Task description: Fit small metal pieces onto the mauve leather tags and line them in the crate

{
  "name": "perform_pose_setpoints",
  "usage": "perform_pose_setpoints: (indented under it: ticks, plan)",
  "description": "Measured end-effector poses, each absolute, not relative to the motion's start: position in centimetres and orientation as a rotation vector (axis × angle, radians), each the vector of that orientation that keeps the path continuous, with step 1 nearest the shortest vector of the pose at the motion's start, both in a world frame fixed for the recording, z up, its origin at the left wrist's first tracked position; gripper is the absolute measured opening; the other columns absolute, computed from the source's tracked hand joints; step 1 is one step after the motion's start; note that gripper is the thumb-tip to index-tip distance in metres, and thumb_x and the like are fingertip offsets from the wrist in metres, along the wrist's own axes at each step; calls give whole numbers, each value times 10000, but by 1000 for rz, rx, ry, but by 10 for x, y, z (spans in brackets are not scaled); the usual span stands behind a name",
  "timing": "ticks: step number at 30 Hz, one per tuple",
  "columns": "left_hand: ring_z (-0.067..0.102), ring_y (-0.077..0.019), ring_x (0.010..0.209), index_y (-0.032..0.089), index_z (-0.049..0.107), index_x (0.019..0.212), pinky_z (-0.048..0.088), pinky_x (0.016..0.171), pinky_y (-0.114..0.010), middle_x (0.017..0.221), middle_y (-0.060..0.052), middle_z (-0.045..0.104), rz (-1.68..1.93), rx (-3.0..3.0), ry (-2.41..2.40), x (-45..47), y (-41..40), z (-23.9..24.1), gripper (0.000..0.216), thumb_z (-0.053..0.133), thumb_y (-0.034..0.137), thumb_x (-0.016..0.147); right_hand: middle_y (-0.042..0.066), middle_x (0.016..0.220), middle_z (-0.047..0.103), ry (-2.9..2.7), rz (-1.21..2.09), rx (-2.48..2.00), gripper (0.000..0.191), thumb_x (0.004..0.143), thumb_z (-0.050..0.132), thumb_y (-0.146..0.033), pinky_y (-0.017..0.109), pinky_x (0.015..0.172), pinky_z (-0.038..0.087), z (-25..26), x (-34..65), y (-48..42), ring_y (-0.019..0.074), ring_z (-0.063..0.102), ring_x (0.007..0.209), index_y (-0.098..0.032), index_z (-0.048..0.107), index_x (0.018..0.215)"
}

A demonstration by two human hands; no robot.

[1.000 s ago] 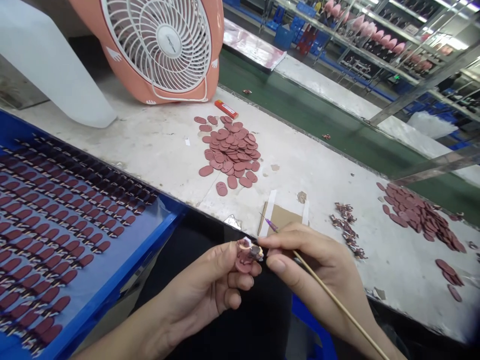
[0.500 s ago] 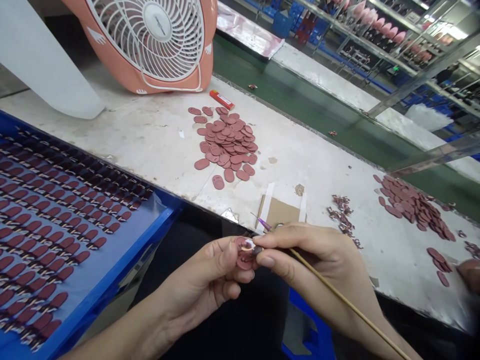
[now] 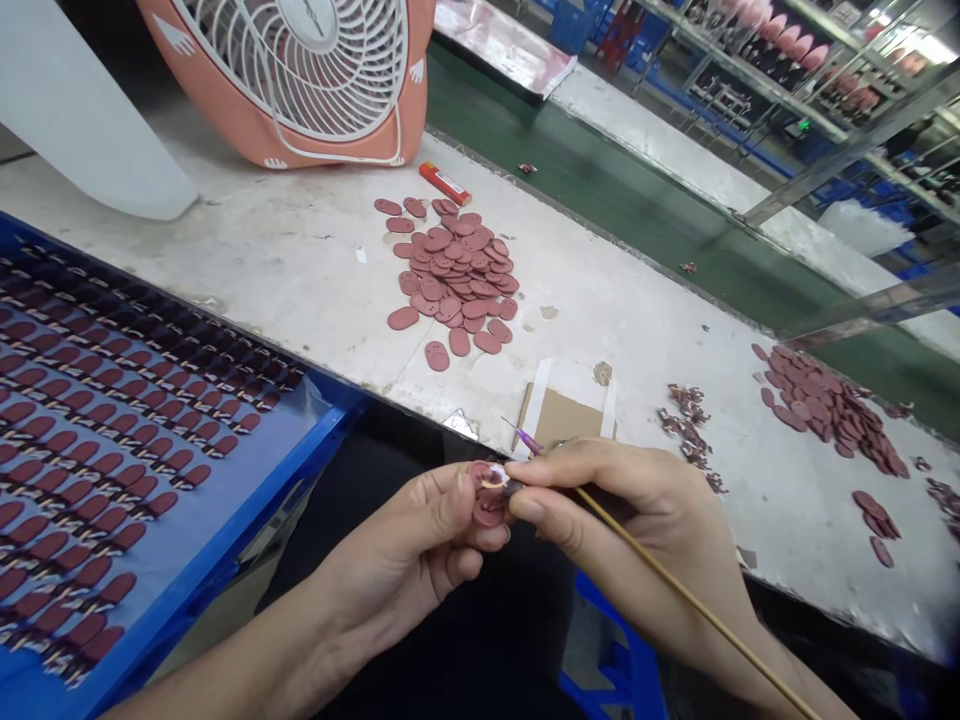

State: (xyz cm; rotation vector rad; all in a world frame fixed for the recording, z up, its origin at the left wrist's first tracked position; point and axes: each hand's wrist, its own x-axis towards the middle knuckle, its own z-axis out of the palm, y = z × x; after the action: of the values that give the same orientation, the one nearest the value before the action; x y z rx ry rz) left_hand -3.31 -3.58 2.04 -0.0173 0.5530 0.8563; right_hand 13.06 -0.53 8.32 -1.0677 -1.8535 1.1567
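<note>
My left hand (image 3: 420, 545) is closed, pinching a small maroon oval piece (image 3: 487, 508) between thumb and fingers in front of the table edge. My right hand (image 3: 637, 520) is closed too; its thumb and forefinger press a tiny dark part onto that piece. The same hand carries a long thin wooden stick (image 3: 690, 605) with a purple tip (image 3: 529, 441), which runs back over my wrist. Both hands meet just below a taped cardboard patch (image 3: 568, 414).
A heap of maroon ovals (image 3: 456, 275) lies mid-table, another heap (image 3: 821, 400) at the right, with small dark bits (image 3: 690, 430) between. A blue tray (image 3: 247, 540) at the left holds rows of finished pieces. A pink fan (image 3: 300, 70) and an orange lighter (image 3: 444, 183) stand behind.
The view has drifted slightly; my hands stay together on the oval piece, with the right fingers pressing closer onto it.
</note>
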Motion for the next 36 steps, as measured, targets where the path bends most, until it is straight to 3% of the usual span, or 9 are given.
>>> perform_pose_setpoints:
  ticks: [17, 36]
  plan:
    - [669, -27, 562, 150, 781, 737, 562, 513, -63, 623, 40, 726, 896, -71, 533, -32, -36, 18, 216, 908, 274, 614, -32, 837, 740, -1877, 1093, -1039, 137, 830, 754, -6, -2, 728, 495, 81, 128, -2, 35, 694, 743, -122, 744, 902]
    - [663, -30, 561, 152, 777, 719, 564, 522, -68, 615, 40, 716, 897, -69, 550, -32, -35, 21, 232, 918, 277, 585, -55, 842, 740, -1857, 1118, -1066, 156, 838, 760, -29, 39, 710, 527, 81, 129, -2, 49, 698, 732, -171, 743, 901]
